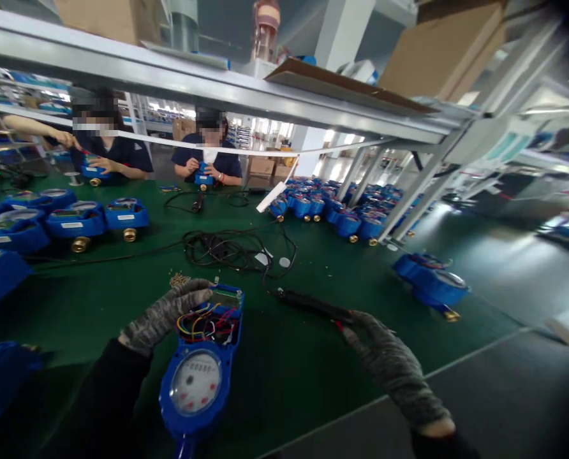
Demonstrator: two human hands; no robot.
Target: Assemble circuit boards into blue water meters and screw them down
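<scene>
A blue water meter (196, 386) lies in front of me, its round dial facing up and its upper compartment uncovered. Coloured wires (205, 325) and a green circuit board (226, 297) show inside. My left hand (169, 312), in a grey knit glove, grips the compartment's upper left side, fingers bent over its edge. To the right, my gloved right hand (384, 354) has its fingers closed on the rear end of a black electric screwdriver (313, 305), whose tip points left toward the meter. Small screws (179, 279) lie in a pile just beyond my left hand.
Several blue meters (76, 220) stand at the left, more (346, 213) at the back right, and one meter (432, 280) near the right edge. A tangled black cable (217, 248) crosses the green table (275, 389). Two co-workers handle meters opposite. A metal shelf beam (208, 83) runs overhead.
</scene>
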